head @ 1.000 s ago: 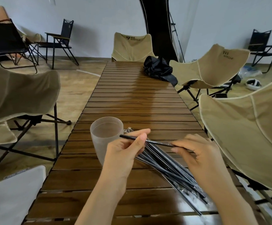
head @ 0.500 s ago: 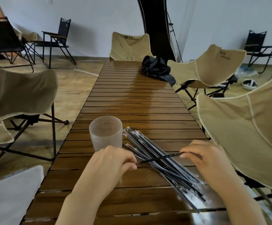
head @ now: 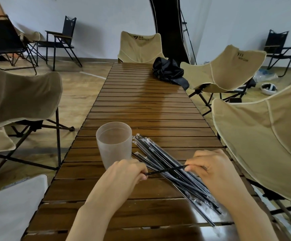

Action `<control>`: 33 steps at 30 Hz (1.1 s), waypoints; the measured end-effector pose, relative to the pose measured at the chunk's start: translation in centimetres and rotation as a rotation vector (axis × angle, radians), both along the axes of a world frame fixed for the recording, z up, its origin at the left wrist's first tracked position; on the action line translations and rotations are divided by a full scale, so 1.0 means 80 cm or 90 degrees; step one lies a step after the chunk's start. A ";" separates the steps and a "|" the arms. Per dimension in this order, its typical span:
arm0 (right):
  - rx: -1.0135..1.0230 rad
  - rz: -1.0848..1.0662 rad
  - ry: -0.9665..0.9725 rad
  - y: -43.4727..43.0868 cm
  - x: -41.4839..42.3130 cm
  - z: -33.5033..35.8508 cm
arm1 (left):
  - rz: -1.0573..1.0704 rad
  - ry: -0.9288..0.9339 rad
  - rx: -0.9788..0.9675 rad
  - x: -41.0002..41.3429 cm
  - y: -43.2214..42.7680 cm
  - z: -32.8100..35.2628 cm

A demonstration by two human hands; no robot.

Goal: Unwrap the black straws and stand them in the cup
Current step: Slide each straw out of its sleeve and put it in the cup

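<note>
Your left hand [head: 123, 173], nearer the cup [head: 114, 145], and right hand [head: 210, 167] pinch the ends of a straw [head: 165, 170] held crosswise before it.

A long table [head: 146, 105] of dark wooden slats carries everything. A frosted cup [head: 114, 145] stands near a pile of wrapped black straws [head: 174, 174]. A black bag [head: 169, 71] lies at the far end.

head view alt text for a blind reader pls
Left hand and right hand pinch one black straw by its ends over a pile of wrapped straws, beside an empty cup on a slatted wooden table ringed by tan chairs.
</note>
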State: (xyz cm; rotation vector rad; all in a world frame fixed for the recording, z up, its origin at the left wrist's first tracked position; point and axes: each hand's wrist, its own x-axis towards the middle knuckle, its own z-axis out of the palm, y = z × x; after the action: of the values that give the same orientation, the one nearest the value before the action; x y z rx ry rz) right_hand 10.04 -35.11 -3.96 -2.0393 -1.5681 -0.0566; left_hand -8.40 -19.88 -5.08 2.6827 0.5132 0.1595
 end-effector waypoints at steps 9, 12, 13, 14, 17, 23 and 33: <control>-0.042 -0.025 -0.058 0.004 -0.006 0.000 | 0.067 -0.067 0.066 -0.005 -0.013 -0.007; -0.114 -0.036 -0.106 0.007 -0.009 -0.005 | 0.060 -0.072 0.050 -0.002 -0.009 -0.004; -0.130 -0.038 -0.128 0.008 -0.010 -0.007 | 0.059 -0.073 0.019 0.000 -0.006 -0.002; -0.136 -0.039 -0.132 0.009 -0.011 -0.010 | 0.060 -0.074 -0.015 0.002 -0.004 -0.001; -0.118 0.003 -0.053 0.021 -0.023 -0.011 | 0.047 -0.080 -0.079 0.009 -0.004 0.001; -0.163 0.086 -0.018 0.043 -0.047 -0.017 | 0.045 -0.067 -0.065 0.003 -0.008 -0.003; -0.132 0.127 -0.041 0.049 -0.053 -0.019 | 0.074 -0.062 0.092 -0.014 -0.003 -0.003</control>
State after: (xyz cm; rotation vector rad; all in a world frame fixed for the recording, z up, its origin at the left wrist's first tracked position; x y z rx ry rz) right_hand 5.81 -31.21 -5.52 -2.0405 -1.8780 0.1219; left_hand -9.55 -20.11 -5.32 2.7685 0.6500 0.3712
